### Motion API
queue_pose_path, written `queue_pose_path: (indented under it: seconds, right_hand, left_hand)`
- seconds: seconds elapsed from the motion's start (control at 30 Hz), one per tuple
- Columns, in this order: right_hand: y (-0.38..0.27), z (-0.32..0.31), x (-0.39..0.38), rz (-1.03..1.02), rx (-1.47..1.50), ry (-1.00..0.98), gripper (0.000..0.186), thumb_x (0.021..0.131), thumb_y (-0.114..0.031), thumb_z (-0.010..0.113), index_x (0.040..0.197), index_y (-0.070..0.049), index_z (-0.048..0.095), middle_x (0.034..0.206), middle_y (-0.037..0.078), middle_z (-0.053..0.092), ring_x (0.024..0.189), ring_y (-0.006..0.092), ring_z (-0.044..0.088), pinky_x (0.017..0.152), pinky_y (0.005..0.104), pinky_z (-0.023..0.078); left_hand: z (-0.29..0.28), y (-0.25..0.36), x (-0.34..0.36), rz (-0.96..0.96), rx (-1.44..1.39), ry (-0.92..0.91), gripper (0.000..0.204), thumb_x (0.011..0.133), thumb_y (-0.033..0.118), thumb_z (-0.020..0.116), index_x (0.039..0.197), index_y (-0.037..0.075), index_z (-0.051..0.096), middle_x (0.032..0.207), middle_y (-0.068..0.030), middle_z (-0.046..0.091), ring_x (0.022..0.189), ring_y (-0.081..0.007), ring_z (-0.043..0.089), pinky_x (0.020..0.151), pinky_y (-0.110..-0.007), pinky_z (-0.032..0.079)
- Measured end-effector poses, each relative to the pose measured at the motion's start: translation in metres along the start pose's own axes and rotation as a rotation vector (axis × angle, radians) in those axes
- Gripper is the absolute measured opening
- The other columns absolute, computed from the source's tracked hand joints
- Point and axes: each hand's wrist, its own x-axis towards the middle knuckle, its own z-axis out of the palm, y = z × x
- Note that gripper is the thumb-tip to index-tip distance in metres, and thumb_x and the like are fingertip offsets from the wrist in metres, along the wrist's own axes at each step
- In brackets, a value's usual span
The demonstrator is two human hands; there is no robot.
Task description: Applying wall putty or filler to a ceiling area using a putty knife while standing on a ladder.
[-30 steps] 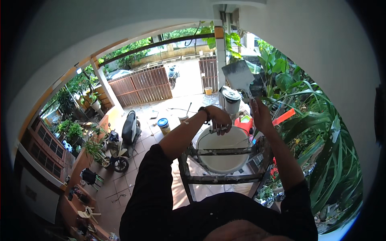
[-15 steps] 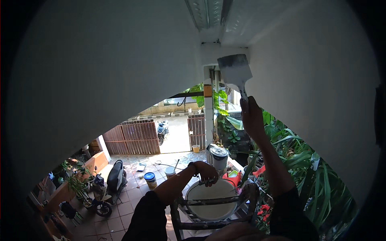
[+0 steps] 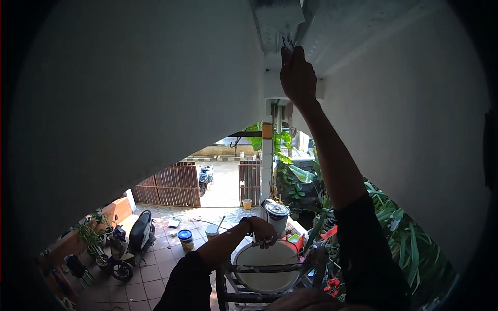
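My right hand (image 3: 299,78) is raised high, its fingers closed round the handle of a wide flat paintbrush (image 3: 279,18). The brush head lies up against the ceiling corner, beside the ribbed strip, and its top end is partly cut off by shadow and the picture's edge. Below, my left hand (image 3: 263,232) is closed at the far edge of a large white bucket (image 3: 244,259); whether it grips the rim or the handle I cannot tell. Pale, whitish contents show inside the bucket. In front of it stand dark, paint-spotted ladder bars (image 3: 270,297).
Plain walls (image 3: 135,98) rise close on both sides. On the tiled floor far below are a blue-lidded tub (image 3: 185,237), a parked scooter (image 3: 140,230) and a lidded bin (image 3: 277,210). Leafy plants (image 3: 410,249) fill the lower right; a brown gate (image 3: 176,185) stands beyond.
My right hand has lifted the paintbrush up and leftward, from in front of the far corner to the ceiling. My left hand stays at the bucket; the whole view has shifted slightly.
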Motion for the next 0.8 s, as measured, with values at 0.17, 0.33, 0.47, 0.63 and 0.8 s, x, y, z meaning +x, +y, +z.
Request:
queue_pose_path:
  seconds: [0.17,0.33,0.47,0.63,0.8]
  right_hand:
    - [0.007,0.027,0.019,0.057,0.005,-0.018,0.032,0.096,-0.036,0.036,0.097,-0.004,0.041,0.072,0.026,0.061,0.071,0.0458,0.061,0.061,0.0527,0.049]
    - [0.029,0.057,0.016,0.097,0.021,-0.024,0.035,0.095,-0.038,0.036,0.098,-0.003,0.042,0.075,0.029,0.061,0.075,0.0478,0.059,0.064,0.0547,0.048]
    - [0.050,0.079,-0.002,0.212,-0.016,-0.149,0.039,0.095,-0.039,0.034,0.097,-0.001,0.044,0.082,0.030,0.062,0.083,0.0461,0.060,0.073,0.0538,0.048]
    - [0.085,0.112,-0.019,0.284,-0.036,-0.233,0.045,0.094,-0.040,0.035,0.097,0.003,0.050,0.090,0.030,0.061,0.089,0.0451,0.060,0.078,0.0513,0.048]
    - [0.158,0.151,0.034,0.082,-0.195,-0.190,0.033,0.085,-0.030,0.054,0.089,0.002,0.061,0.091,0.022,0.064,0.087,0.0388,0.062,0.076,0.0444,0.051]
  left_hand:
    - [0.003,-0.019,0.004,-0.025,-0.023,0.009,0.030,0.078,0.012,0.067,0.102,0.000,0.053,0.090,-0.0120,0.066,0.078,-0.0184,0.065,0.063,-0.032,0.054]
    - [0.003,-0.024,0.007,-0.037,-0.012,0.020,0.029,0.078,0.012,0.067,0.099,-0.002,0.052,0.087,-0.0123,0.064,0.075,-0.0195,0.065,0.062,-0.033,0.054]
    - [0.003,-0.042,0.013,-0.018,-0.007,0.052,0.029,0.078,0.012,0.068,0.097,-0.002,0.052,0.085,-0.0119,0.062,0.073,-0.0194,0.064,0.061,-0.032,0.053]
    - [0.007,-0.034,0.006,0.026,0.112,0.091,0.031,0.075,0.014,0.072,0.095,-0.002,0.054,0.084,-0.0119,0.062,0.073,-0.0191,0.064,0.059,-0.032,0.053]
    - [-0.006,-0.035,0.022,0.069,0.218,0.034,0.034,0.072,0.015,0.074,0.094,-0.001,0.055,0.082,-0.0113,0.063,0.073,-0.0188,0.064,0.059,-0.032,0.053]
